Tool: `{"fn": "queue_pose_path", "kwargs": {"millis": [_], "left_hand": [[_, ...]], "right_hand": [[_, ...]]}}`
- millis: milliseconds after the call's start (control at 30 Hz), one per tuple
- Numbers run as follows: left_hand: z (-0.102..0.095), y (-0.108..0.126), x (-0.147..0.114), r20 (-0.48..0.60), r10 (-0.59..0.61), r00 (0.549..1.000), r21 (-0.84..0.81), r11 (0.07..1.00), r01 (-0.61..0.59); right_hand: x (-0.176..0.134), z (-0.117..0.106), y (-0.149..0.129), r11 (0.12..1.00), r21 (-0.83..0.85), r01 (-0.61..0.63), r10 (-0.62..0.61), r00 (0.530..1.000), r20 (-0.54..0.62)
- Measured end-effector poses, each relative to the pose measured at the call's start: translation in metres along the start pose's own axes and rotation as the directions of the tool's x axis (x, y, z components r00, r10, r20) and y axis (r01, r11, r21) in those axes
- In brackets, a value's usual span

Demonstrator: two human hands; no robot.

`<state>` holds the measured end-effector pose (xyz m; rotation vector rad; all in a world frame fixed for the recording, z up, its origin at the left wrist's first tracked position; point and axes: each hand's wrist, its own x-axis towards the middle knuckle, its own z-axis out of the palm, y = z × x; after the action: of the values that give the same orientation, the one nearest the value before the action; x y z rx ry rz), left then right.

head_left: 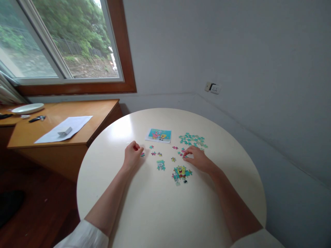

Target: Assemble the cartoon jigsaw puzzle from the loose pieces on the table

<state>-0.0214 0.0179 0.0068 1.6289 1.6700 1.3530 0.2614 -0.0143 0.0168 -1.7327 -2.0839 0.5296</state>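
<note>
Loose jigsaw pieces (173, 159) lie on table (157, 213) near joined section (181, 171); likely light, stiff card, best pinched at edges; joined section probably separates easily. Right hand (198, 158) reaches among pieces, thumb near forefinger; left hand (133, 154) curls beside small piece (142, 155); cannot tell whether either grips one. Table round, pale, glossy. Beyond: grey wall (165, 51), window (77, 41).

One view, worn on my head, facing forward and down. My forearms (111, 196) enter at bottom, fingers (189, 151) mid-frame; bench (160, 217) at arm's reach, near edge cropped; wall (168, 44) and window (74, 38) beyond.
</note>
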Motion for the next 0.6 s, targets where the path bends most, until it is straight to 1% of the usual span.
{"fn": "queue_pose_path", "kwargs": {"millis": [133, 333, 467, 600], "left_hand": [[0.0003, -0.0001, 0.0001, 0.002, 0.006, 1.000, 0.013, 1.000, -0.006], [0.0002, 0.0004, -0.0006, 0.004, -0.001, 1.000, 0.032, 0.999, 0.000], [0.0007, -0.0002, -0.0009, 0.012, 0.002, 1.000, 0.040, 0.999, -0.002], [0.0010, -0.0002, -0.0011, 0.011, 0.005, 1.000, 0.040, 0.999, -0.006]], "right_hand": [[0.0011, 0.0012, 0.0008, 1.000, 0.012, 0.022, -0.022, 1.000, -0.011], [0.0002, -0.0011, -0.0033, 1.000, 0.028, -0.006, 0.006, 1.000, -0.008], [-0.0004, -0.0016, -0.0056, 0.996, 0.087, 0.021, -0.021, 1.000, -0.007], [0.0000, -0.0003, -0.0073, 0.984, 0.170, 0.044, -0.034, 0.998, -0.061]]}}
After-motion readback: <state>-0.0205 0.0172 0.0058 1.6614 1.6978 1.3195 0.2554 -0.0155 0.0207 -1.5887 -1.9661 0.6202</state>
